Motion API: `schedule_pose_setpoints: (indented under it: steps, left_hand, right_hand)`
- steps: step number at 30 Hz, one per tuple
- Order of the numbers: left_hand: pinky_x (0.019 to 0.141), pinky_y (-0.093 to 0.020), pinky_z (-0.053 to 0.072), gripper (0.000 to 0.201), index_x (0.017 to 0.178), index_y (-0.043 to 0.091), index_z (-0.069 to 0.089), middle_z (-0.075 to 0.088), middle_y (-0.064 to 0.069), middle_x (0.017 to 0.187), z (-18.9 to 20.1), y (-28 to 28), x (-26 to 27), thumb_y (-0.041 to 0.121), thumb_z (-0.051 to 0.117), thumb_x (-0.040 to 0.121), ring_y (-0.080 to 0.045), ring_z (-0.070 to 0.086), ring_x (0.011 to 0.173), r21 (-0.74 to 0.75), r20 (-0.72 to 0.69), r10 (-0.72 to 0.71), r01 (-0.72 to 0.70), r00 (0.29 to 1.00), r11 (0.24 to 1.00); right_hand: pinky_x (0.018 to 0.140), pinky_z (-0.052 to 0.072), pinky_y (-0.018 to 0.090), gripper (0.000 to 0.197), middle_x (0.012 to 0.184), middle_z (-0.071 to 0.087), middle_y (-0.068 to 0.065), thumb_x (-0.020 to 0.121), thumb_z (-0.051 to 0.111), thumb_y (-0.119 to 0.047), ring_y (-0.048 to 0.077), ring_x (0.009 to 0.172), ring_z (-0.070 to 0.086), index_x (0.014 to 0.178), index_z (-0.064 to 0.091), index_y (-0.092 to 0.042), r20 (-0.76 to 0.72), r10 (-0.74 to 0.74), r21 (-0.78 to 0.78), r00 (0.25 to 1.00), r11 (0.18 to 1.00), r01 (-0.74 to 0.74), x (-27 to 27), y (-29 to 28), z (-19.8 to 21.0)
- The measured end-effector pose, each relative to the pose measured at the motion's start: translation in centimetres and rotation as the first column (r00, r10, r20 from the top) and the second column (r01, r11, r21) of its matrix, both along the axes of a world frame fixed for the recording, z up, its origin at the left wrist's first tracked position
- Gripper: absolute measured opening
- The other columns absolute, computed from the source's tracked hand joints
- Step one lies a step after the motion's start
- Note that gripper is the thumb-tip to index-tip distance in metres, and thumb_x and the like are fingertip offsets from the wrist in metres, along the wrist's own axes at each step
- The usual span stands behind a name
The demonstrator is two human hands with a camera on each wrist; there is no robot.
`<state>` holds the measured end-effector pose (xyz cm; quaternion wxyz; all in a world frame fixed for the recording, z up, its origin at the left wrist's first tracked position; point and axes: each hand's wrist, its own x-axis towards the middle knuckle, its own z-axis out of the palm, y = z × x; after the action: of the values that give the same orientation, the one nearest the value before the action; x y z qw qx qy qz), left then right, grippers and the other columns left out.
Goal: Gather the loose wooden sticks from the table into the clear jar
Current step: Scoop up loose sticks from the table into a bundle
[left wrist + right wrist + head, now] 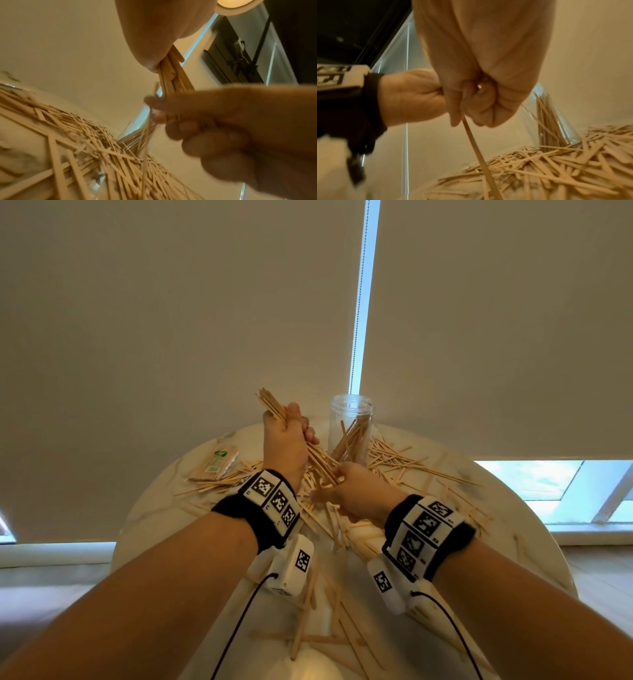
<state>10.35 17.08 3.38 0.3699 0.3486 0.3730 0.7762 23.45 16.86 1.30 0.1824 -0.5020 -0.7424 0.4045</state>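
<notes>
Head view: loose sticks (404, 463) littered the desk (534, 546). Right hand (352, 494) pinched the bundle's (320, 463) low end; left hand (287, 440) clenched its middle, long axis tilting up-left. Jar (349, 426) stood just beyond, rightward, nearer the right hand.

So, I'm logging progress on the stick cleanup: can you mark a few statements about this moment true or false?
1. The left hand grips a bundle of thin wooden sticks. True.
2. The tall clear plastic jar is empty. False: some sticks already stand inside it.
3. The jar lies on its side. False: it stands upright on the round pale marble table.
4. Many loose wooden sticks still lie scattered on the table. True.
5. The right hand has its grip on sticks. True.
</notes>
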Motion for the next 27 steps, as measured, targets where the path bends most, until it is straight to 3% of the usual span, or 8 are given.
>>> schedule_pose_setpoints:
  steps: [2,6,9,12,16,19,22,27]
  left_hand:
    - [0.058,-0.031,0.05,0.008,0.101,0.019,0.041,0.046,0.002,0.066,-0.2,0.0,0.3,0.025,0.045,0.105,-0.011,0.049,0.052,-0.018,-0.01,-0.006,0.005,1.0,1.0]
    - [0.06,-0.033,0.052,0.009,0.1,0.019,0.041,0.046,0.001,0.068,-0.2,0.0,0.2,0.024,0.046,0.105,-0.012,0.049,0.054,-0.02,-0.021,-0.007,0.007,1.0,1.0]
    - [0.057,-0.031,0.051,0.008,0.101,0.019,0.042,0.048,0.0,0.068,-0.4,-0.3,0.8,0.024,0.047,0.104,-0.012,0.05,0.053,-0.046,-0.024,-0.058,0.057,0.998,0.997]
    - [0.067,-0.036,0.057,0.012,0.107,0.018,0.044,0.06,-0.001,0.074,-0.6,-0.6,1.5,0.029,0.048,0.104,-0.017,0.063,0.064,-0.096,-0.111,-0.084,0.074,0.99,0.993]
    - [0.078,-0.046,0.06,0.021,0.112,0.014,0.046,0.074,-0.006,0.095,-0.7,-0.4,1.1,0.033,0.05,0.103,-0.02,0.073,0.092,-0.097,-0.212,-0.094,0.074,0.973,0.992]
    - [0.081,-0.042,0.059,0.023,0.11,0.009,0.053,0.075,-0.01,0.1,-0.8,-0.5,0.8,0.029,0.057,0.1,-0.021,0.072,0.098,-0.105,-0.185,-0.158,0.14,0.97,0.985]
    - [0.086,-0.043,0.057,0.012,0.093,0.012,0.056,0.075,-0.014,0.097,-1.0,-1.0,0.7,0.018,0.067,0.094,-0.025,0.072,0.096,-0.11,-0.128,-0.181,0.168,0.975,0.98]
    - [0.078,-0.042,0.06,0.059,0.128,0.021,0.042,0.069,-0.015,0.11,0.4,-1.1,-0.7,0.033,0.079,0.083,-0.026,0.072,0.084,-0.101,0.124,-0.132,0.145,0.983,0.984]
  right_hand:
    - [0.046,0.043,0.028,0.032,0.067,0.055,0.003,0.079,0.082,-0.035,0.011,0.046,0.046,0.082,0.058,-0.014,-0.114,-0.068,0.022,0.991,0.997,0.071,-0.1,0.5,0.0]
    - [0.064,0.056,0.036,0.067,0.095,0.067,0.001,0.061,0.088,-0.05,0.016,0.072,0.063,0.111,0.052,-0.024,-0.123,-0.121,0.092,0.985,0.987,0.133,0.3,0.6,0.2]
    - [0.074,0.056,0.033,0.048,0.094,0.069,-0.001,0.076,0.082,-0.041,0.014,0.077,0.064,0.113,0.059,-0.022,-0.014,0.036,0.163,0.999,0.986,-0.033,-0.2,0.1,0.8]
    - [0.063,0.048,0.026,0.019,0.079,0.066,-0.001,0.089,0.07,-0.032,0.012,0.066,0.06,0.099,0.065,-0.016,0.019,0.069,0.286,0.997,0.956,-0.071,-0.9,-0.6,1.1]
    - [0.056,0.044,0.03,0.032,0.064,0.056,0.001,0.09,0.062,-0.038,0.014,0.054,0.05,0.079,0.063,-0.008,-0.04,-0.011,0.274,0.999,0.961,0.022,-0.9,-0.6,1.5]
    - [0.057,0.046,0.033,0.034,0.062,0.058,0.002,0.093,0.056,-0.04,0.017,0.055,0.053,0.072,0.059,-0.013,0.002,0.001,0.349,1.0,0.937,-0.002,-1.1,-0.4,1.8]
    - [0.057,0.049,0.035,0.036,0.069,0.063,0.008,0.1,0.041,-0.04,0.026,0.063,0.062,0.084,0.061,-0.014,0.174,0.005,0.485,0.985,0.87,-0.09,-1.4,0.0,1.7]
    - [0.053,0.041,0.025,0.039,0.065,0.057,-0.003,0.097,0.045,-0.048,0.015,0.057,0.056,0.076,0.059,-0.019,0.297,-0.117,0.541,0.948,0.839,-0.066,0.3,0.6,1.1]
